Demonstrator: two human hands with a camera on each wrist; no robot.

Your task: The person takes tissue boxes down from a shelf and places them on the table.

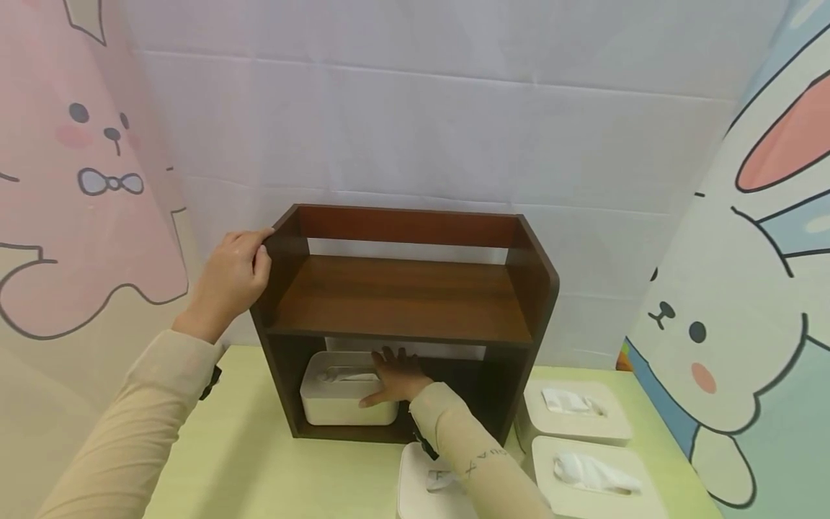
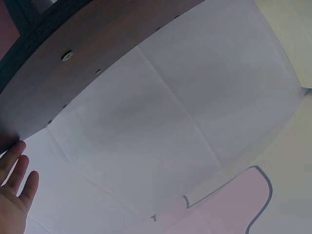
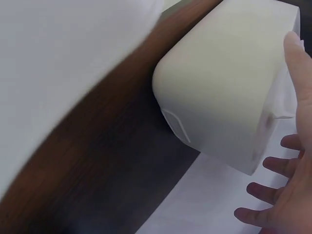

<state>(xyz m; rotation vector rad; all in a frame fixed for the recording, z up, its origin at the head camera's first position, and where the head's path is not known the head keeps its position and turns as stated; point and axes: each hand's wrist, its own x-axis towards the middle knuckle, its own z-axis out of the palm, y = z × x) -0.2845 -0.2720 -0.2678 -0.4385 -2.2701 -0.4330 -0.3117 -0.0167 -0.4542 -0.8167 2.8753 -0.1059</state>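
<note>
A dark brown two-tier wooden shelf (image 1: 402,295) stands upright on the table. My left hand (image 1: 232,277) grips the upper edge of its left side panel; in the left wrist view several spread fingertips (image 2: 33,181) show beside that panel (image 2: 73,73). In the lower compartment, at the left, sits a white tissue box (image 1: 346,411) with a tissue in its top slot. My right hand (image 1: 398,378) reaches into this compartment at the box's right end, fingers spread. The right wrist view shows the thumb (image 3: 298,63) over the box's tissue side, the other fingers extended apart from it.
Two more white tissue boxes, a rear one (image 1: 577,425) and a front one (image 1: 599,497), stand right of the shelf. Another tissue box (image 1: 415,497) lies partly under my right forearm. A pale green tabletop (image 1: 259,468) spreads below, with a white cloth backdrop (image 1: 415,130) behind.
</note>
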